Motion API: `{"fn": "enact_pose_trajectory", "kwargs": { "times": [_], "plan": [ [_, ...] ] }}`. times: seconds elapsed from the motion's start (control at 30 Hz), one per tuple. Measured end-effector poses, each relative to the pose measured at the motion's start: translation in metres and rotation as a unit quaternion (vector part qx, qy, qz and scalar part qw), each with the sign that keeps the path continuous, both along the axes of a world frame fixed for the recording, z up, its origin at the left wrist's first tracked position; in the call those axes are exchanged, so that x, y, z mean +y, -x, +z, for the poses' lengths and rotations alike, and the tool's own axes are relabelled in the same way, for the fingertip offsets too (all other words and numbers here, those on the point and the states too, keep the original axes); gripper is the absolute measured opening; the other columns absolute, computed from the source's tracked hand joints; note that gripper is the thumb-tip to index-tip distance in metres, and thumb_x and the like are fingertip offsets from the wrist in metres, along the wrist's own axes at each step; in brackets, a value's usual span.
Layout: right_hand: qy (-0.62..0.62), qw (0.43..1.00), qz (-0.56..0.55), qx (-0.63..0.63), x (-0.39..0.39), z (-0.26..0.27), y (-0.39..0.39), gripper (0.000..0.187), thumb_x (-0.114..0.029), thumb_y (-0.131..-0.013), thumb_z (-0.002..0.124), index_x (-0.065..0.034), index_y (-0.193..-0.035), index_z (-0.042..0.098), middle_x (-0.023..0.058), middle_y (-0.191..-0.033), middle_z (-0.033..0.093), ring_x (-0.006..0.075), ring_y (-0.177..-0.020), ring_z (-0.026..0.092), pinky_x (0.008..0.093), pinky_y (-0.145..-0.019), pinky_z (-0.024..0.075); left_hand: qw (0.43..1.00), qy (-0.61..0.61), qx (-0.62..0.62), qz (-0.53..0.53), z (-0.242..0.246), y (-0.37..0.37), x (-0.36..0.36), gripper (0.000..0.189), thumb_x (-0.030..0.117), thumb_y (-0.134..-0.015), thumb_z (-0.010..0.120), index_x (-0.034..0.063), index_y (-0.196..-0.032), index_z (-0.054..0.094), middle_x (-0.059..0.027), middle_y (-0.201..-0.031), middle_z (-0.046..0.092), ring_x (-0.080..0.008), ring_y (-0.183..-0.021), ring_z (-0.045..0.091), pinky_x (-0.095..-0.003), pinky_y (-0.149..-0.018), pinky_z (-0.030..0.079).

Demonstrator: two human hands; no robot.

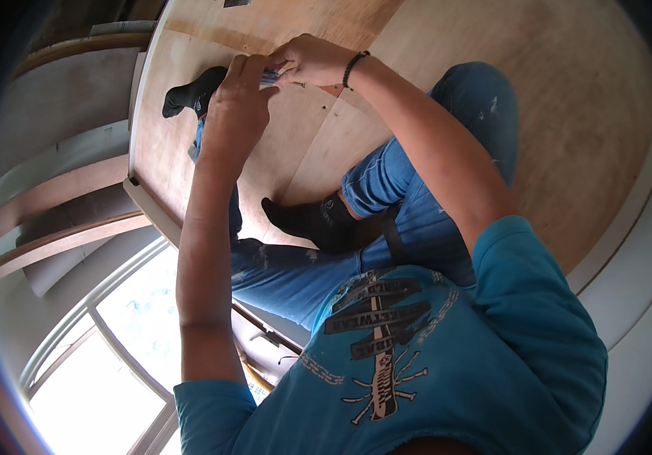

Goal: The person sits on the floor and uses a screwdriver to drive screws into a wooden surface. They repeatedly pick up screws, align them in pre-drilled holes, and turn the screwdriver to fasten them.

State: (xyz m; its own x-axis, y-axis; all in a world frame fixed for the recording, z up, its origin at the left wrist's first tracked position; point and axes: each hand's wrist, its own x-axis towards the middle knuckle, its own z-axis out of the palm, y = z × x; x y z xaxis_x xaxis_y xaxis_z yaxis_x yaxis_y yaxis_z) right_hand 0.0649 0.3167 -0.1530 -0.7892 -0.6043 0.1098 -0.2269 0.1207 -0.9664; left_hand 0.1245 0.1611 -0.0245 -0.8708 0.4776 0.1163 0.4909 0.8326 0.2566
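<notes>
Both my hands meet near the top of the view, above a wooden panel surface (pixel 280 136). My left hand (pixel 240 105) has its fingers raised at one side of a small striped, bluish object (pixel 269 78). On the other side, my right hand (pixel 314 60), with a dark braided band at the wrist, pinches at the same object. The fingers hide most of it, and its kind is not clear. Just below the right fingers a small screw-like tip (pixel 300 85) shows. A reddish triangular patch (pixel 332 90) lies on the panel near the right wrist.
My legs in blue jeans (pixel 400 176) and black socks (pixel 314 222) rest on the panel. Its pale edge (pixel 139 108) runs along the left, with wooden beams (pixel 70 239) beyond. A bright window (pixel 109 375) is at lower left. A white wall (pixel 639 318) stands at the right.
</notes>
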Motion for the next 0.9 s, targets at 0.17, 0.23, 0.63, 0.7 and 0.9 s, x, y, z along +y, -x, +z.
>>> {"fn": "enact_pose_trajectory", "kwargs": {
  "times": [0.17, 0.23, 0.63, 0.7, 0.9],
  "plan": [
    [-0.035, 0.999, -0.030, 0.023, -0.006, 0.016, -0.019, 0.045, -0.018, -0.084, 0.082, -0.0108, -0.128, 0.072, 0.0114, -0.121, 0.075, 0.0281, -0.114, 0.069, 0.0415, -0.102, 0.0530, 0.962, 0.176, -0.075, 0.196, 0.005, 0.006, 0.019, 0.036, 0.037, -0.097, 0.070, 0.0022, -0.107, 0.068, -0.0231, -0.102, 0.073, -0.0406, -0.101, 0.072, -0.0470, -0.085, 0.057],
    [-0.024, 0.997, -0.040, 0.061, -0.010, 0.005, -0.018, 0.048, -0.015, -0.083, 0.083, -0.0131, -0.129, 0.071, 0.0100, -0.120, 0.075, 0.0278, -0.116, 0.068, 0.0427, -0.101, 0.0529, 0.949, 0.222, -0.080, 0.207, 0.011, 0.007, 0.027, 0.034, 0.034, -0.097, 0.071, 0.0021, -0.107, 0.068, -0.0235, -0.102, 0.073, -0.0402, -0.102, 0.071, -0.0466, -0.085, 0.057],
    [-0.015, 0.995, -0.067, 0.067, -0.009, 0.008, -0.015, 0.051, -0.017, -0.080, 0.086, -0.0129, -0.128, 0.069, 0.0085, -0.121, 0.074, 0.0277, -0.110, 0.070, 0.0411, -0.097, 0.0539, 0.936, 0.268, -0.068, 0.216, 0.010, 0.007, 0.021, 0.038, 0.032, -0.095, 0.074, 0.0022, -0.114, 0.062, -0.0192, -0.108, 0.068, -0.0408, -0.091, 0.073, -0.0492, -0.073, 0.060],
    [-0.029, 0.996, -0.065, 0.053, -0.005, 0.009, -0.012, 0.047, -0.018, -0.080, 0.086, -0.0126, -0.124, 0.072, 0.0094, -0.117, 0.075, 0.0273, -0.106, 0.070, 0.0403, -0.095, 0.0546, 0.932, 0.292, -0.081, 0.199, 0.017, 0.005, 0.027, 0.039, 0.029, -0.093, 0.076, 0.0026, -0.117, 0.060, -0.0201, -0.109, 0.068, -0.0416, -0.090, 0.073, -0.0479, -0.072, 0.060],
    [0.058, 0.997, -0.039, 0.019, 0.000, -0.003, -0.003, 0.048, -0.015, -0.080, 0.084, -0.0107, -0.127, 0.071, 0.0104, -0.108, 0.076, 0.0279, -0.103, 0.072, 0.0385, -0.095, 0.0558, 0.996, 0.040, 0.073, 0.044, -0.009, 0.001, -0.001, 0.037, 0.032, -0.094, 0.076, 0.0068, -0.118, 0.063, -0.0236, -0.092, 0.074, -0.0427, -0.089, 0.073, -0.0481, -0.078, 0.059]
  ]
}}
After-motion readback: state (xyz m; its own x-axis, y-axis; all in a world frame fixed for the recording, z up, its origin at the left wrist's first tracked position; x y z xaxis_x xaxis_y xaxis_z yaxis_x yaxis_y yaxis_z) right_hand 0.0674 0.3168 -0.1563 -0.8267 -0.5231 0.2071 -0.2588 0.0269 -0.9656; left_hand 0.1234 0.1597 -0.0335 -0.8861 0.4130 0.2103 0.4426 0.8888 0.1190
